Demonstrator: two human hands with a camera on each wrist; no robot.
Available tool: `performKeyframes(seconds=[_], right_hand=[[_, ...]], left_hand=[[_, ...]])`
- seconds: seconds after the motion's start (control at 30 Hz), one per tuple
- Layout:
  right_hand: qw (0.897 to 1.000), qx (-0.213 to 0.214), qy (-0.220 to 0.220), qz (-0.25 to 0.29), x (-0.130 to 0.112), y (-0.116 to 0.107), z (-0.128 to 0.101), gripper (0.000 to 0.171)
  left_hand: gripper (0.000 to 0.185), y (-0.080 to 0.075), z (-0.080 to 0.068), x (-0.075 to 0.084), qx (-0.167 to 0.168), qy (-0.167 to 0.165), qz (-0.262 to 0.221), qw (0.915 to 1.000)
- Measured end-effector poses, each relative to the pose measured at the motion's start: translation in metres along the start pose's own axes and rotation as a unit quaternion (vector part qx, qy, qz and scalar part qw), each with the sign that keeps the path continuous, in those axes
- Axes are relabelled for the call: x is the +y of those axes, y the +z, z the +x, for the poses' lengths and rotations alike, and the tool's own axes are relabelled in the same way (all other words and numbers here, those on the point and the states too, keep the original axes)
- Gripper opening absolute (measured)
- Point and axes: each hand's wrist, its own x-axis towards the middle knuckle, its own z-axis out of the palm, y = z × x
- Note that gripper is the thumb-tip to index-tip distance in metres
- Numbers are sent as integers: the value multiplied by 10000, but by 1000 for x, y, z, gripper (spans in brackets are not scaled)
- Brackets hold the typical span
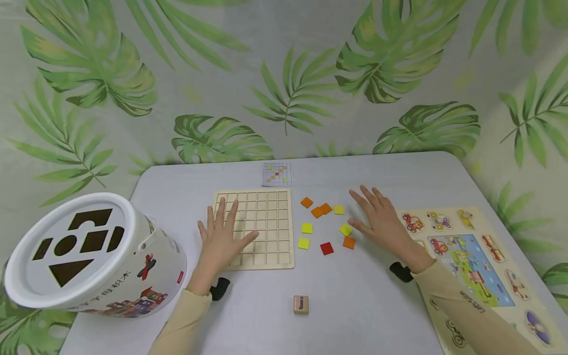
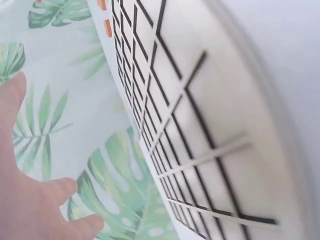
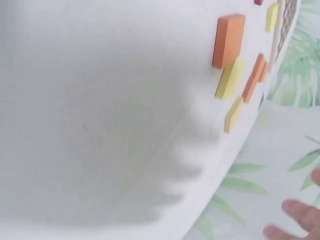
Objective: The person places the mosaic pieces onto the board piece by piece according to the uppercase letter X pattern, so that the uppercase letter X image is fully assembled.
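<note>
A pale wooden grid board (image 1: 266,217) lies on the grey table. My left hand (image 1: 223,234) rests flat on its left part, fingers straight and spread, holding nothing. In the left wrist view the grid board (image 2: 210,125) fills the frame, with fingers (image 2: 35,200) at the lower left. Several loose square tiles lie right of the board: orange (image 1: 306,202), yellow (image 1: 307,228), red (image 1: 327,248). My right hand (image 1: 376,216) lies flat on the table just right of them, its thumb beside a yellow tile (image 1: 345,230). The right wrist view shows an orange tile (image 3: 228,40) and a yellow tile (image 3: 230,79).
A small pattern card (image 1: 277,174) lies behind the board. A wooden cube marked j (image 1: 301,304) sits near the front edge. A white shape-sorter bucket (image 1: 88,251) stands at the left. A vehicle puzzle board (image 1: 470,256) lies at the right.
</note>
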Motion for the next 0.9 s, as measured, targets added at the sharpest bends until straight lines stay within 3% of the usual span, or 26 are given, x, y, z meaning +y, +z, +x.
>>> performKeyframes(seconds=[0.17, 0.27, 0.53, 0.73, 0.9], right_hand=[[9886, -283, -30, 1479, -4, 2, 1, 59], [9821, -434, 97, 1832, -6, 7, 2, 48], [9822, -795, 462, 1639, -6, 22, 7, 25], [9816, -991, 625, 1508, -10, 31, 14, 20], [9810, -1046, 458, 1568, -14, 35, 23, 20]], left_hand=[[102, 1, -19, -16, -133, -206, -633, 9977], [108, 5, -30, -25, -195, -362, -891, 9952], [108, 15, -53, -38, -310, -467, -981, 9936], [105, 17, -59, -36, -211, -434, -1001, 9938], [106, 17, -60, -36, -288, -530, -974, 9934]])
